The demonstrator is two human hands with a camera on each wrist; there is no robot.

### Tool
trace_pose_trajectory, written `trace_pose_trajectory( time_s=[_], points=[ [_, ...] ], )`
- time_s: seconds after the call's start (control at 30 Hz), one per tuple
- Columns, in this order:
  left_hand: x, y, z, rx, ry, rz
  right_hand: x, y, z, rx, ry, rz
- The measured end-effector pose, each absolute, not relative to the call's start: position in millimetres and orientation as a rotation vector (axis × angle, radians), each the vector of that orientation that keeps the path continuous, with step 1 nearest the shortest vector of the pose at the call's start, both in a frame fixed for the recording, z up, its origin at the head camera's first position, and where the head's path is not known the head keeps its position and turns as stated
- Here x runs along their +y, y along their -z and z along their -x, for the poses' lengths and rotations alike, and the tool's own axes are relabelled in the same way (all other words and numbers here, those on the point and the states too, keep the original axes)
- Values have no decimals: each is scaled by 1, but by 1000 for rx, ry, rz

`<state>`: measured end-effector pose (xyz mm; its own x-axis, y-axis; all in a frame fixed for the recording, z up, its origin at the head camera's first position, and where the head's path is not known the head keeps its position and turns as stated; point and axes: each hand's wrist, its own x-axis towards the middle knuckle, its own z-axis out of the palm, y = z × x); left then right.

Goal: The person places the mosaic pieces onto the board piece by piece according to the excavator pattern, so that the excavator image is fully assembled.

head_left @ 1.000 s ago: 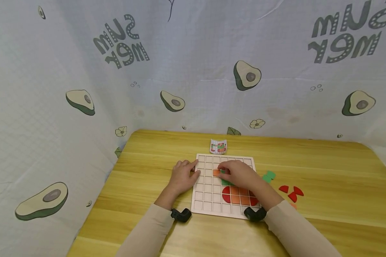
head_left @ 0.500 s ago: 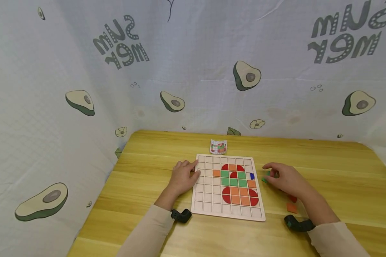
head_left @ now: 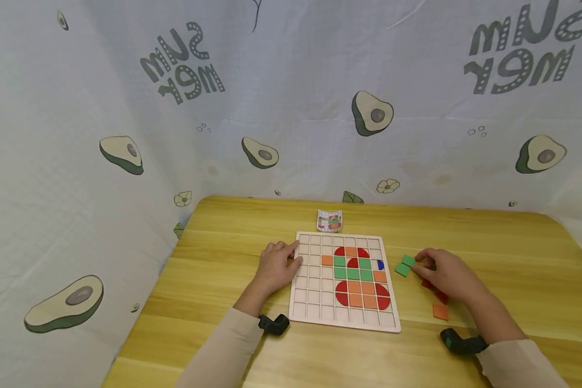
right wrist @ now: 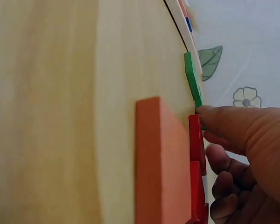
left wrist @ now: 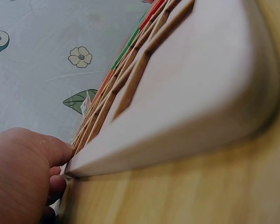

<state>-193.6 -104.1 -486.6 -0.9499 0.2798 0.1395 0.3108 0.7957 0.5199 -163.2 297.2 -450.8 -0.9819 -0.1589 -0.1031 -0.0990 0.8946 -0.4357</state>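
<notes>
A pale wooden grid board (head_left: 315,310) lies on the table, with red, orange, green and blue flat pieces in several of its cells. My left hand (head_left: 277,267) rests at the board's left edge, thumb and forefinger touching the rim; in the left wrist view the thumb (left wrist: 56,150) lies against the board's corner. Right of the board, my right hand (head_left: 443,272) is over the loose pieces, its fingertips beside two green squares (head_left: 402,269). Red pieces (head_left: 438,295) lie partly under it. In the right wrist view the thumb (right wrist: 224,121) is at a green piece (right wrist: 192,77).
A small curved picture card (head_left: 329,221) with a coloured grid pattern stands behind the board. One orange square (head_left: 440,311) lies near the right wrist. A white cloth (head_left: 291,108) printed with avocados hangs behind and left of the wooden table (head_left: 213,226).
My right hand has gone from over the board to the loose pieces on the right, and then slightly further right, uncovering the green squares. My left hand has stayed put.
</notes>
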Motion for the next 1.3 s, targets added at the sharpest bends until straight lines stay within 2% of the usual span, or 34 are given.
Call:
trace_pose_trajectory(
  time_s=[0.33, 0.53, 0.83, 1.07, 1.3],
  points=[
    [-104, 485, 193, -2920, 871, 480, 290, 448, 170, 2918, 649, 241],
    [-105, 486, 193, -2934, 869, 470, 270, 435, 173, 2891, 687, 246],
    [-106, 488, 192, -2904, 834, 479, 204, 420, 182, 2833, 722, 382],
    [-105, 488, 193, -2909, 840, 470, 151, 428, 187, 2803, 714, 578],
    [-104, 486, 194, -2903, 828, 482, 112, 434, 193, 2789, 650, 575]
  ],
)
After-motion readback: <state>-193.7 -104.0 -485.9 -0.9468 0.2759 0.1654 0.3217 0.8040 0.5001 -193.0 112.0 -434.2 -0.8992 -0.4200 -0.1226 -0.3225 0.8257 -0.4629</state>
